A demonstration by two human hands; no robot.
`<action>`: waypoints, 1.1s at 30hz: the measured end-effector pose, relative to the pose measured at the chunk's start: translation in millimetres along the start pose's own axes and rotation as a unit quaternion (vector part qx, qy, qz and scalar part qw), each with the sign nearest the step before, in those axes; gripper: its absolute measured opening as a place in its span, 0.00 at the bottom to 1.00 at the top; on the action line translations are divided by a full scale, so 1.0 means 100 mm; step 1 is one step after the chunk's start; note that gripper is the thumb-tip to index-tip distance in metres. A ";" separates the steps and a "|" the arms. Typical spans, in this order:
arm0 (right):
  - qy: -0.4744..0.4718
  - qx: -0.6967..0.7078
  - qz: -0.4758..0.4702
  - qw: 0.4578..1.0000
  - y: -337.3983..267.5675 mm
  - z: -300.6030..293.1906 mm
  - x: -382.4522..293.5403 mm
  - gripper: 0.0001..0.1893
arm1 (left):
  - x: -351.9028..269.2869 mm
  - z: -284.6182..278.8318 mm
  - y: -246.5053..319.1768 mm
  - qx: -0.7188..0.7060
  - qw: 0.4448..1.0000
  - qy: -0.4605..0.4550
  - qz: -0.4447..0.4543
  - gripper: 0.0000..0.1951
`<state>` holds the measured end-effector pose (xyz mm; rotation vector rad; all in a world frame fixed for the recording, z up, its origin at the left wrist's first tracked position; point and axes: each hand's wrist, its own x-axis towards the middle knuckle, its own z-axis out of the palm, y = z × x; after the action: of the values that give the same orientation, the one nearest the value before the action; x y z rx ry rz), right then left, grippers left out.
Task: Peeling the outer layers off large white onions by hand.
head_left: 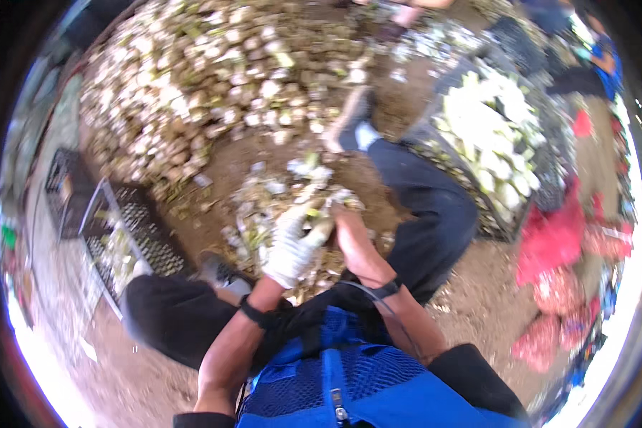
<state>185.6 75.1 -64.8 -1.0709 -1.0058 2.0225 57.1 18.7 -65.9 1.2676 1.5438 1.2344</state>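
In a white glove, my left hand reaches forward between my bent legs. Its fingers and thumb close around a pale vegetable piece with a yellow-green part, blurred by motion. My right hand, bare at the back, is close beside it on the right. Whitish material covers or lies at its fingertips; whether it grips a tool or a vegetable cannot be told. Below and ahead of both hands lies a low heap of leafy trimmings on the soil.
A large pile of pale bulb vegetables spreads ahead. Trimmed white ones fill a dark crate at right. Another black crate stands at left. Red mesh sacks sit far right. Other people are at the upper edge.
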 end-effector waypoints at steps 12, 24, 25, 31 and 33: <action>0.008 -0.391 0.094 0.916 0.59 -0.04 0.67 0.20 | 0.04 -1.36 -0.44 -0.481 0.704 0.502 -0.144 0.10; -0.052 -0.692 -0.267 0.669 0.78 0.32 2.49 0.25 | 0.03 -2.16 -0.35 -0.522 0.581 0.617 -0.093 0.33; -0.056 -0.734 -0.280 0.616 0.93 0.18 2.78 0.21 | 0.15 -1.96 -0.41 -0.538 0.612 0.563 -0.140 0.30; -0.022 -0.706 -0.202 0.679 1.17 0.12 3.05 0.19 | 0.23 -1.51 -0.82 -0.478 0.764 0.360 -0.241 0.22; -0.063 -0.608 -0.112 0.783 1.09 0.16 2.76 0.16 | 0.32 -1.28 -0.90 -0.410 0.785 0.379 -0.268 0.20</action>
<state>22.9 233.3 -256.0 -1.2675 -2.5143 1.0873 -92.1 20.9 -123.5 -0.2863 1.4049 1.8001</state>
